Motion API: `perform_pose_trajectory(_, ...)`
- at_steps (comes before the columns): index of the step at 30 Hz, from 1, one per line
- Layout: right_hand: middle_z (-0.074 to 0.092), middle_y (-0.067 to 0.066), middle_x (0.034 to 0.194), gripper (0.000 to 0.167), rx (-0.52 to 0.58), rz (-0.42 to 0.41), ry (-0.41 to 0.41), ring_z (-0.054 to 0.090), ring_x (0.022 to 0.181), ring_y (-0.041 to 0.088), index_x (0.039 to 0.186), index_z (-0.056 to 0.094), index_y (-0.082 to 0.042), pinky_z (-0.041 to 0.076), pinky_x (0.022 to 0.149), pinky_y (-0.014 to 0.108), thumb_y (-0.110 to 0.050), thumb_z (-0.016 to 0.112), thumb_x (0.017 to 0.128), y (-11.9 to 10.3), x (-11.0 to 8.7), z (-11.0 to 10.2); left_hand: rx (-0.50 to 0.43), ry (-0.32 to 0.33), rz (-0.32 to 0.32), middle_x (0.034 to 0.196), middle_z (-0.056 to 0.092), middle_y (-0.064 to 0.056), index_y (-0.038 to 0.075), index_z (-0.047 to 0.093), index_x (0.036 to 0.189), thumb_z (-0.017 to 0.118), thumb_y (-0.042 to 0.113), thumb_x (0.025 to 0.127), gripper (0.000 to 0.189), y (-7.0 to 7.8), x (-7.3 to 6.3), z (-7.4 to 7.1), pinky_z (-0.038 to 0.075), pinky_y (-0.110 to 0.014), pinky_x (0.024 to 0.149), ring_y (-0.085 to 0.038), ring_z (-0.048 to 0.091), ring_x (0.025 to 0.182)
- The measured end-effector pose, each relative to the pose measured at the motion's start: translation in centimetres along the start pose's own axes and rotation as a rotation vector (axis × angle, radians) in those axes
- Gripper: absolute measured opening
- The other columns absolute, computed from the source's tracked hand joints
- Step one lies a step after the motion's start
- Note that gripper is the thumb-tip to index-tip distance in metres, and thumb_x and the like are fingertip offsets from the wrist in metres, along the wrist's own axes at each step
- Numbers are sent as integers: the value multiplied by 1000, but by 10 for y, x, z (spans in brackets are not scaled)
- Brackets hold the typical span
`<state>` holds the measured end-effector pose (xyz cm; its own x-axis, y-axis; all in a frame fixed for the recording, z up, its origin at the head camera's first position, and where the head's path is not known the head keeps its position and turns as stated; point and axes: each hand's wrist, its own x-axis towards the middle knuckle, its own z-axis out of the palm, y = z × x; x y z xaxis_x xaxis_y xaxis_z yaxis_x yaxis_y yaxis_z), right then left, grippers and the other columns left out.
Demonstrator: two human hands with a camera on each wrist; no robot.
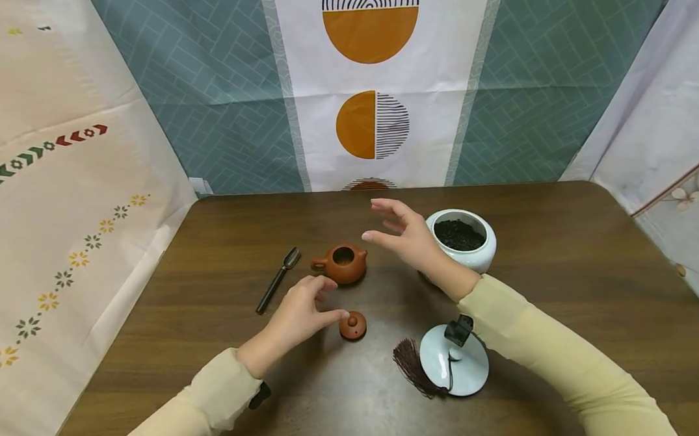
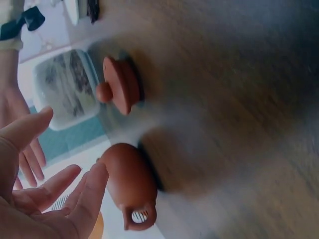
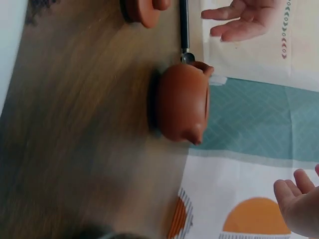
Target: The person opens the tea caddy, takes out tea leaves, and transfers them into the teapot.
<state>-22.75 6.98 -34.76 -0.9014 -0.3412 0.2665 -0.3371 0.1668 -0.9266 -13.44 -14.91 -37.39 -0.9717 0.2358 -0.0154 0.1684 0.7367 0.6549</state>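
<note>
A small brown clay teapot [image 1: 352, 272] stands uncovered on the table, its handle to the left and its spout to the right. Its round clay lid [image 1: 353, 330] lies nearer the front, knob up. My left hand [image 1: 301, 311] hovers between the two, holding nothing; in the left wrist view its thumb is apart from the lid's knob [image 2: 103, 92]. To the right of the teapot [image 3: 182, 102], my right hand [image 1: 409, 238] is raised with spread, slightly bent fingers and nothing in them. Behind its wrist stands a white jar [image 1: 481, 259] of dark, loose tea leaves [image 1: 458, 235], partly covered by the arm.
A dark-handled scoop [image 1: 277, 281] lies left of the teapot. The jar's pale lid [image 1: 470, 376], with a brown tassel [image 1: 413, 365], lies under the right forearm. Patterned cloths [image 1: 227, 106] hang behind and beside the wooden table [image 1: 562, 254].
</note>
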Motion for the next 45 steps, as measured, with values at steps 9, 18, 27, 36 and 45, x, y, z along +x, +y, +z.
perform_pose_trajectory(9, 51, 15, 137, 55, 108, 131, -15, 46, 130, 27, 137, 47, -7, 37, 109, 40, -12, 70, 87, 13, 9, 23, -5, -43, -17, 110, 59, -14, 0, 62, 117, 83, 21, 73, 53, 0, 0, 16, 52, -41, 78, -28, 58, 97)
perform_pose_trajectory(18, 51, 15, 136, 53, 197, 299, -10, 48, 128, 31, 137, 47, -11, 44, 100, 47, -17, 68, 89, 28, 9, 38, 35, -99, -12, 109, 58, -15, -4, 59, 120, 86, 26, 67, 66, 0, 1, 23, 50, -43, 79, -26, 56, 92)
perform_pose_trajectory(27, 45, 18, 142, 58, 134, 373, -21, 41, 134, 32, 138, 46, -11, 40, 105, 47, -20, 70, 87, 39, 5, 47, 63, -150, 22, 108, 57, -20, -8, 58, 119, 87, 21, 68, 65, 2, 1, 27, 50, -44, 79, -28, 57, 92)
perform_pose_trajectory(36, 39, 18, 147, 66, 109, 396, -37, 36, 137, 32, 141, 41, -5, 37, 108, 46, -16, 72, 85, 47, 5, 53, 96, -178, 60, 104, 60, -19, -6, 61, 111, 86, 15, 66, 56, -1, 4, 31, 51, -44, 80, -29, 58, 92)
perform_pose_trajectory(45, 44, 15, 143, 67, 53, 446, -51, 45, 125, 29, 141, 42, -6, 44, 100, 44, -13, 74, 82, 54, 8, 60, 139, -189, 72, 99, 57, -17, -3, 63, 108, 87, 17, 66, 52, -3, 7, 37, 51, -43, 73, -27, 57, 85)
